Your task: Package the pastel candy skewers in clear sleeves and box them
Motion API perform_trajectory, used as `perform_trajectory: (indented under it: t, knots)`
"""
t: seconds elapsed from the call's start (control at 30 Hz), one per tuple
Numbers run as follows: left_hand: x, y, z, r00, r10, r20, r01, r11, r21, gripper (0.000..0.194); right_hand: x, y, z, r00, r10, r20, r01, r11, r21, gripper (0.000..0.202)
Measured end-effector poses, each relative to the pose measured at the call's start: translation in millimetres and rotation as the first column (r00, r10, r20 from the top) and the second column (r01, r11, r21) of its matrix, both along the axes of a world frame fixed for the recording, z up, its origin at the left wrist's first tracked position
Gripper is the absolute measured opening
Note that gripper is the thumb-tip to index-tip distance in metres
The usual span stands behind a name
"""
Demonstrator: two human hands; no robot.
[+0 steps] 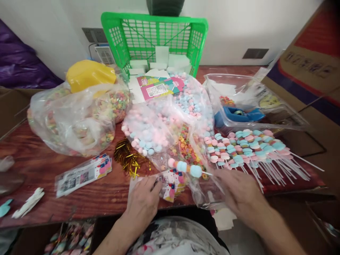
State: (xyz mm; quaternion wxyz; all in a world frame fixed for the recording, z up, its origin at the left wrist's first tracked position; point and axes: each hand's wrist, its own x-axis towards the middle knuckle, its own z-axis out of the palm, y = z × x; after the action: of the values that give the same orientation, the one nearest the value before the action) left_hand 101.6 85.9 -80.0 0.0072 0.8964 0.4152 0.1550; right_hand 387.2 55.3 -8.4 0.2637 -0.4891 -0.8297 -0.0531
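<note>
My right hand (pixel 243 193), a little blurred, is closed on the white stick of a marshmallow skewer (pixel 196 171). Pink and blue marshmallows and ring-shaped candies are threaded on it, and it points left over an open plastic bag of coloured ring candies (pixel 183 141). My left hand (pixel 145 198) rests at the table's front edge, its fingers curled and pinching a printed clear plastic bag (pixel 172 182) from a small pile. To the right lie many finished-looking marshmallow skewers (pixel 247 145) in a heap, sticks toward me. A large bag of pink and blue marshmallows (pixel 148 131) sits beyond my hands.
A green basket (pixel 154 21) holding white boxes stands at the back. Bagged ring candies (pixel 74 117) sit left, near gold ties (pixel 130 157) and more printed bags (pixel 85 175). A clear tub (pixel 239 124) with a blue tape dispenser (pixel 243 114) is at right.
</note>
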Motion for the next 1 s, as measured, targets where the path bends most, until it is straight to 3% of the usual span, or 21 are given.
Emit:
perform_trajectory:
  t: [0.1, 0.17, 0.23, 0.33, 0.43, 0.57, 0.73, 0.9, 1.0]
  knots:
    - [6.0, -12.8, 8.4, 0.992, 0.048, -0.115, -0.067, 0.984, -0.167, 0.027, 12.7, 3.8, 27.8, 0.945, 0.063, 0.321, -0.056, 0.998, -0.030, 0.032]
    - [8.8, -17.9, 12.6, 0.988, 0.085, -0.131, -0.112, 0.971, -0.211, 0.025, 5.9, 8.7, 35.0, 0.888, 0.106, 0.448, -0.118, 0.993, -0.002, 0.035]
    - [9.9, -18.6, 12.3, 0.992, 0.115, -0.060, -0.125, 0.972, -0.199, 0.021, -8.2, 12.4, 35.6, 0.838, 0.143, 0.527, -0.176, 0.984, 0.011, 0.030]
    - [7.7, -12.7, 4.4, 0.987, 0.133, 0.088, -0.127, 0.990, -0.065, 0.016, -32.3, 14.7, 33.7, 0.757, 0.163, 0.633, -0.202, 0.979, -0.010, 0.021]
    - [3.3, -6.2, -4.4, 0.989, 0.129, 0.080, -0.133, 0.990, 0.050, 0.014, -52.4, 16.2, 33.7, 0.700, 0.191, 0.688, -0.265, 0.964, 0.002, 0.023]
    - [-1.9, -10.2, -3.1, 0.993, 0.113, 0.031, -0.112, 0.993, -0.048, 0.015, -70.0, 24.2, 27.6, 0.638, 0.245, 0.730, -0.358, 0.934, 0.000, 0.020]
    - [-6.2, -22.2, 8.1, 0.994, 0.112, 0.000, -0.109, 0.968, -0.224, 0.018, -68.9, 44.2, 27.8, 0.670, 0.261, 0.695, -0.288, 0.954, -0.082, 0.016]
    - [-10.9, -19.9, 5.1, 0.980, 0.171, 0.104, -0.138, 0.953, -0.271, 0.021, -41.3, 60.2, 67.6, 0.716, 0.221, 0.662, -0.235, 0.970, -0.070, 0.018]
    - [-14.6, -16.1, 5.5, 0.956, 0.214, 0.200, -0.141, 0.935, -0.326, 0.023, -12.8, 56.1, 77.1, 0.792, 0.192, 0.580, -0.191, 0.980, -0.064, 0.020]
